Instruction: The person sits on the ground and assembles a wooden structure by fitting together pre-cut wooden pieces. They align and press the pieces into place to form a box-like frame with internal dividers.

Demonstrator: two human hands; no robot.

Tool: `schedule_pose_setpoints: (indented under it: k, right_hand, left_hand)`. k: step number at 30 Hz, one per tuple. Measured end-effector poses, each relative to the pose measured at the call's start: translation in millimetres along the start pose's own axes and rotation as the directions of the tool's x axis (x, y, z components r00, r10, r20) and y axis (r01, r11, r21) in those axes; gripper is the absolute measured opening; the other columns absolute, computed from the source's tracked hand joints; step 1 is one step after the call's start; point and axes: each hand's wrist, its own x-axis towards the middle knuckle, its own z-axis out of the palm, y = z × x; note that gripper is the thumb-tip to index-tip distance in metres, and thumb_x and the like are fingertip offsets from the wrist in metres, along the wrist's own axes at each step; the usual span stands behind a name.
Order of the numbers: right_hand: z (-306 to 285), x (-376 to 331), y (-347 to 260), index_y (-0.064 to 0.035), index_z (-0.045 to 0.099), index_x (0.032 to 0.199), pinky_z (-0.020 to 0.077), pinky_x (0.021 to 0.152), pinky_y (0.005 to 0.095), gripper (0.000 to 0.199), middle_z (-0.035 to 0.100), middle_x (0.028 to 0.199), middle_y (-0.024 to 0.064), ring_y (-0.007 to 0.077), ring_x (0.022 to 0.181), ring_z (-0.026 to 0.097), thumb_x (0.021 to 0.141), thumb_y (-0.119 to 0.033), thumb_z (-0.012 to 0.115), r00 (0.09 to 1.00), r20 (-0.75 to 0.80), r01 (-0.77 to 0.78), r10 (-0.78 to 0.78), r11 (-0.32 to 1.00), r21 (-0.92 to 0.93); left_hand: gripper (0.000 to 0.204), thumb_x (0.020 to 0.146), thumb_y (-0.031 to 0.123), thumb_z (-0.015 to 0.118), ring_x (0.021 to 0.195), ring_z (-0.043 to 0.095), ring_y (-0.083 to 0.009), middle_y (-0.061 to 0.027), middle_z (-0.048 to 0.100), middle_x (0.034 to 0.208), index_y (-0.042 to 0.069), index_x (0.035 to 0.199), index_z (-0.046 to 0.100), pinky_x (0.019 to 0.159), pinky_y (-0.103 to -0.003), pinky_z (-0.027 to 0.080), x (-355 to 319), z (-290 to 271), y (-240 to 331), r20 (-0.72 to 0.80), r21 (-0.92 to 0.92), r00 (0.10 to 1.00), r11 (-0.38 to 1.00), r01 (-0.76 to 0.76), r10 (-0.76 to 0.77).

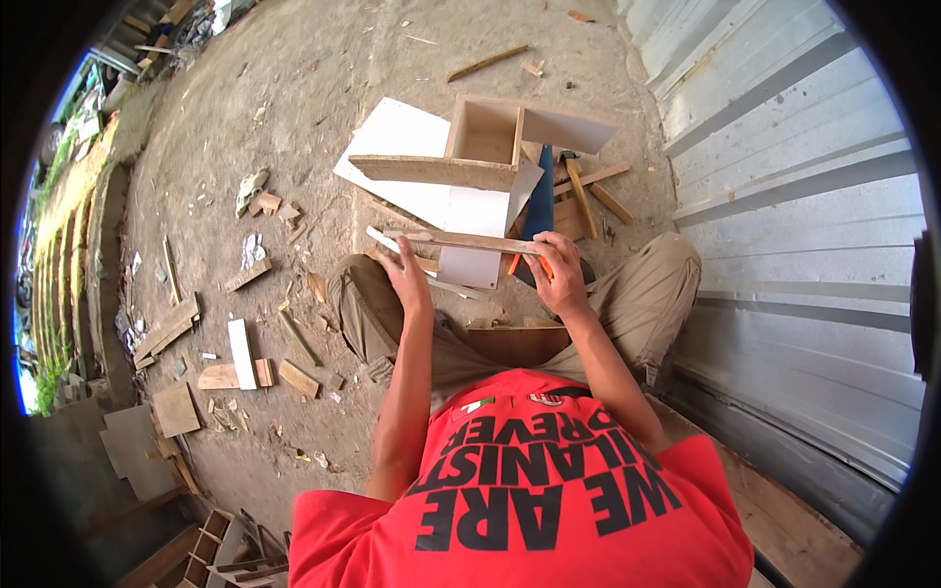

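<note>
Wood strip (461, 240) sits in both hands, held flat above the person's knees. It looks thin, light and stiff, and it may have splinters, so the two ends are good places to hold. The left hand (404, 269) pinches the left end. The right hand (559, 274) has its fingers (564, 247) curled over the right end. Behind it, an open wooden box (485, 137) stands on the dirt ground (294, 98). Nothing shows inside the box.
</note>
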Motion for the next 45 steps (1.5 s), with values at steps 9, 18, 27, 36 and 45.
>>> schedule_pose_setpoints:
  k: [9, 18, 27, 36, 45]
  right_hand:
    - [-3.4, -1.4, 4.8, -0.0088, 0.064, 0.115, 0.0473, 0.093, 0.0438, 0.029, 0.062, 0.112, 0.0082, 0.0304, 0.108, 0.061, 0.088, -0.006, 0.074, 1.0, -0.029, -0.01, 0.009, 1.0, -0.004]
    - [4.0, -0.3, 0.5, -0.009, 0.064, 0.113, 0.0477, 0.093, 0.043, 0.033, 0.062, 0.11, 0.0075, 0.0301, 0.106, 0.061, 0.083, -0.003, 0.076, 0.999, -0.035, -0.027, 0.028, 0.999, 0.043]
    - [-1.5, 0.3, 1.5, -0.0098, 0.065, 0.114, 0.0465, 0.094, 0.0442, 0.038, 0.062, 0.111, 0.0067, 0.0299, 0.109, 0.06, 0.079, 0.001, 0.076, 1.0, 0.013, -0.008, 0.007, 0.999, 0.043]
    - [-14.7, 0.1, 29.4, -0.0015, 0.055, 0.124, 0.0476, 0.094, 0.0399, 0.04, 0.06, 0.121, 0.0147, 0.0273, 0.111, 0.06, 0.097, -0.029, 0.069, 0.869, -0.31, -0.309, 0.386, 0.912, 0.272]
    - [-6.4, 2.7, 136.0, -0.0061, 0.061, 0.122, 0.0512, 0.078, 0.031, 0.034, 0.062, 0.11, 0.0042, 0.0142, 0.097, 0.06, 0.097, -0.027, 0.069, 0.071, 0.001, -0.64, 0.997, 0.045, 0.767]
  left_hand:
    - [0.046, 0.094, 0.034, 0.071, 0.152, 0.014, -0.0488, -0.0184, 0.035, 0.158, 0.007, 0.131, 0.06, 0.121, -0.066, 0.007, -30.8, 15.4, 49.7, 0.268, 0.571, 0.609, 0.386, -0.724, 0.746]
    - [0.065, 0.089, 0.042, 0.076, 0.154, 0.021, -0.0381, -0.0144, 0.038, 0.156, 0.011, 0.14, 0.05, 0.118, -0.071, 0.005, -22.5, 5.1, 27.5, 0.353, 0.521, 0.681, 0.47, -0.712, 0.642]
    - [0.073, 0.083, 0.041, 0.082, 0.153, 0.025, -0.0373, -0.0137, 0.04, 0.155, 0.013, 0.142, 0.05, 0.122, -0.065, 0.007, -42.2, 24.5, 59.0, 0.5, 0.399, 0.482, 0.302, -0.865, 0.72]
    - [0.042, 0.085, 0.036, 0.079, 0.126, 0.055, -0.0265, -0.0038, 0.064, 0.117, 0.013, 0.117, 0.064, 0.12, -0.056, 0.018, -27.6, 39.8, 29.7, 0.525, 0.368, 0.385, 0.205, -0.907, 0.759]
    - [0.044, 0.083, 0.031, 0.08, 0.125, 0.054, -0.0266, -0.0045, 0.063, 0.118, 0.013, 0.119, 0.063, 0.12, -0.054, 0.016, -21.6, 42.6, 24.7, 0.542, 0.365, 0.377, 0.194, -0.91, 0.751]
